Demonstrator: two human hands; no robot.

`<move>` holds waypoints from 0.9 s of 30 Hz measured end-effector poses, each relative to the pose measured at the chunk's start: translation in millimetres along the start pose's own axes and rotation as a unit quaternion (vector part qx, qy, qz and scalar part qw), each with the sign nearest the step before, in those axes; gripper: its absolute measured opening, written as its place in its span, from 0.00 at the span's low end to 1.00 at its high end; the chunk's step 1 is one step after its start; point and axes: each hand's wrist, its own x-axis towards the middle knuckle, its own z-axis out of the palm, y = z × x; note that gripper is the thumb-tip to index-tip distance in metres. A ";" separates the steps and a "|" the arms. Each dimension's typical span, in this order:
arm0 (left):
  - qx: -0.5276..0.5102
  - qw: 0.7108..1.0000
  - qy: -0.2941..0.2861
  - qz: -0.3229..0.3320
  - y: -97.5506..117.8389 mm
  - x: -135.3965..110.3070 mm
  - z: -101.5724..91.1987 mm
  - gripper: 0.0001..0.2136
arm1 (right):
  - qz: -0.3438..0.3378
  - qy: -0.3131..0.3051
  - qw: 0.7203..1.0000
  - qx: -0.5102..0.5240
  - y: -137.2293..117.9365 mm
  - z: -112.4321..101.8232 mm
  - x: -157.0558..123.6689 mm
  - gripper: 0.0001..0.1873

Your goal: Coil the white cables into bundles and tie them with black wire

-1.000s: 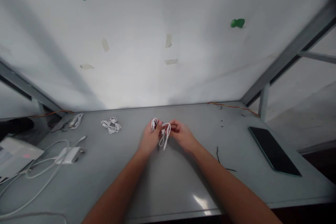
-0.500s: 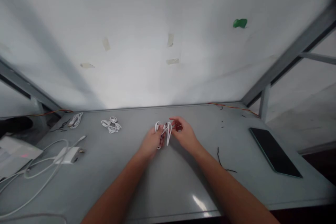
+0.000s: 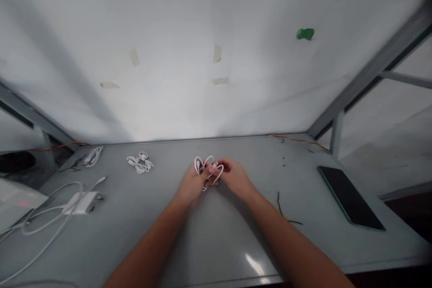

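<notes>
A white charging cable (image 3: 198, 165), looped into a loose bundle, is held above the grey table between my hands. My left hand (image 3: 194, 185) is closed on its left side, with loops sticking up past the thumb. My right hand (image 3: 232, 176) pinches the bundle from the right, its fingertips meeting those of the left. A light-coloured plug end shows near the right fingertips. The fingers hide much of the cable's middle.
Two more coiled white cables, one (image 3: 140, 163) and another (image 3: 93, 156), lie at the back left. A white charger (image 3: 81, 202) with its cord rests nearer, beside a white box (image 3: 20, 204). To the right are a black twist tie (image 3: 279, 202) and a dark tablet (image 3: 351, 198).
My right hand has moved left to meet my left hand and now grips the cable bundle. The loops have shifted and spread upward. The view has moved slightly.
</notes>
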 end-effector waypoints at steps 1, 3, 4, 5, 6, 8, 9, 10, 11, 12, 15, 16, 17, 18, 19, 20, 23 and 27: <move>0.004 1.000 0.002 -0.001 -1.4 0.5 -0.9 0.28 | -0.005 -0.007 1.000 -0.011 0.5 -0.6 0.1 0.24; 0.016 0.999 0.028 -0.012 -5.9 2.5 -4.2 0.30 | -0.017 -0.002 1.000 -0.024 0.7 -2.7 1.2 0.24; 0.021 0.998 0.051 -0.019 -8.6 3.8 -6.5 0.31 | -0.023 0.012 0.999 -0.024 0.2 -4.2 1.9 0.24; 0.025 0.996 0.076 -0.024 -11.0 5.3 -9.0 0.32 | -0.029 0.028 0.999 -0.019 -0.6 -5.8 2.8 0.24; 0.030 0.994 0.097 -0.028 -13.1 6.9 -11.6 0.32 | -0.034 0.045 0.998 -0.011 -1.8 -7.6 3.6 0.25; 0.040 0.991 0.124 -0.030 -15.6 9.7 -16.6 0.31 | -0.043 0.070 0.997 0.001 -4.9 -12.1 5.0 0.25; 0.045 0.990 0.132 -0.027 -15.9 10.9 -19.0 0.30 | -0.048 0.074 0.996 0.000 -6.6 -14.8 5.5 0.25; 0.052 0.988 0.140 -0.024 -15.6 12.2 -21.1 0.29 | -0.052 0.075 0.996 -0.009 -8.1 -17.9 5.9 0.24; 0.061 0.987 0.149 -0.021 -14.9 13.4 -23.1 0.28 | -0.058 0.074 0.995 -0.025 -9.4 -21.4 6.2 0.23; 0.072 0.984 0.161 -0.020 -13.9 14.6 -25.0 0.27 | -0.065 0.071 0.994 -0.044 -10.4 -25.1 6.5 0.21; 0.101 0.974 0.203 -0.012 -9.7 18.0 -30.3 0.23 | -0.080 0.071 0.989 -0.097 -11.8 -37.2 7.2 0.19; 0.102 0.972 0.213 -0.004 -8.0 18.9 -31.8 0.22 | -0.082 0.079 0.987 -0.113 -11.9 -41.1 7.7 0.18; 0.093 0.971 0.218 0.008 -6.1 19.5 -33.3 0.21 | -0.082 0.090 0.984 -0.128 -11.9 -44.9 8.3 0.18; 0.075 0.973 0.216 0.022 -4.1 19.9 -34.5 0.21 | -0.081 0.102 0.982 -0.139 -11.8 -48.3 9.0 0.17; 0.051 0.977 0.206 0.036 -1.9 19.9 -35.4 0.22 | -0.080 0.111 0.980 -0.144 -11.5 -51.3 9.9 0.17; 0.025 0.980 0.191 0.047 0.4 19.8 -36.0 0.23 | -0.079 0.115 0.980 -0.141 -11.0 -53.8 10.8 0.18; -0.022 0.988 0.139 0.064 6.6 18.2 -35.5 0.29 | -0.066 0.102 0.985 -0.120 -7.3 -57.0 13.0 0.22; -0.016 0.993 0.109 0.039 8.8 14.3 -29.6 0.30 | -0.001 0.061 0.996 -0.071 0.1 -47.9 12.2 0.24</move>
